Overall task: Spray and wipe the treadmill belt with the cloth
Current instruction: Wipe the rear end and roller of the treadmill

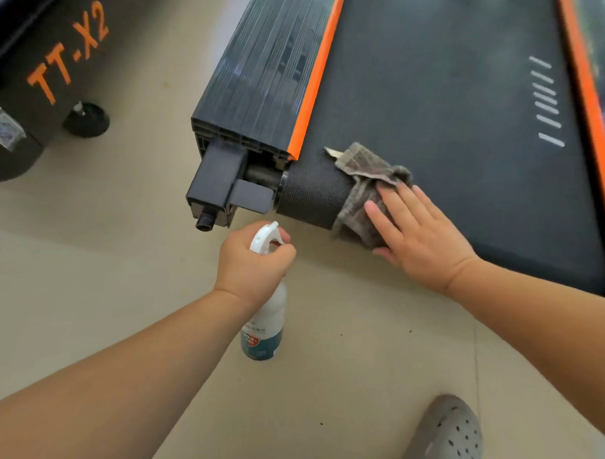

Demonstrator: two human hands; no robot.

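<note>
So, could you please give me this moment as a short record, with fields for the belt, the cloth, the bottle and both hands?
treadmill belt: dark, white stripes farther up, orange strips along both sides
cloth: grey-brown, bunched, draped over the belt's rear edge
right hand: flat, fingers straight, pressing the cloth
left hand: grips the spray bottle at its neck
spray bottle: white, upright, off the belt, over the floor
nearby: grey shoe on the floor

Bare forearms (pixel 117 377); grey clog (pixel 448 440), perforated, rounded toe
</note>
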